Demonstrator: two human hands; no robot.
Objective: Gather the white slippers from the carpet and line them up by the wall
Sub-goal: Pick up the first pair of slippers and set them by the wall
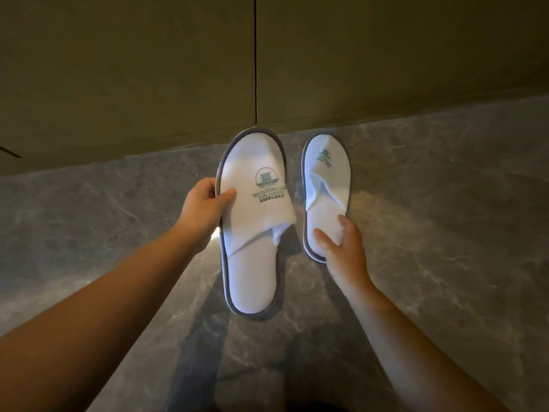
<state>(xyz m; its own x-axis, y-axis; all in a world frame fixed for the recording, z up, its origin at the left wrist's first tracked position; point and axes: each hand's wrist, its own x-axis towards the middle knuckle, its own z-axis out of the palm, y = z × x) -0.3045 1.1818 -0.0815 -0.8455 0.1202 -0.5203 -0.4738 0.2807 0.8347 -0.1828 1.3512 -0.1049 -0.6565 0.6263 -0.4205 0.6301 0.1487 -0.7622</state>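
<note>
1. Nearest us, both our bare forearms reach out over the grey marbled floor (430, 203).
2. Our left hand (205, 208) has its grip clenched on the edge of the left slipper (252, 233), thumb on the upper, carrying it above the floor.
3. Our right hand (344, 248), fingers spread and loose, touches the heel of the right slipper (326, 185), which lies toe-first near the wall (148, 69).
4. We judge both light, soft and floppy; the grey-piped rim beside the upper looks the firmest hold.
</note>
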